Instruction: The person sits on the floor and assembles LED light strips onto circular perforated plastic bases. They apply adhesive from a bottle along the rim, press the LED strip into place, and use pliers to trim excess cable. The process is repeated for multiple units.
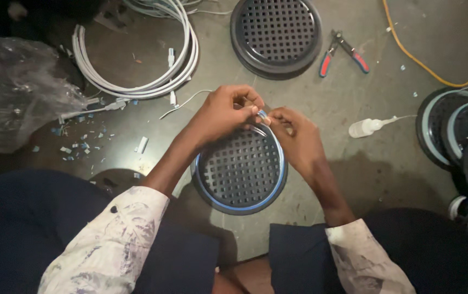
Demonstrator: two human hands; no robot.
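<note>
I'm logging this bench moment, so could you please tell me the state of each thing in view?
Left hand: pinching the strip end.
Right hand: pinching the strip end.
Blue strip: seated round the grille rim, ends meeting.
Round grille: flat on the floor.
Pliers: lying open.
White cable: coiled.
Small bottle: on its side.

I see a grey, scuffed floor. On it lie a round black grille with a blue rim, a stack of similar grilles further off, a white cable coil, pliers with red-and-blue handles, a small white bottle, an orange cord, a crumpled clear bag, pale scraps, and more rings stacked at the right edge.
</note>
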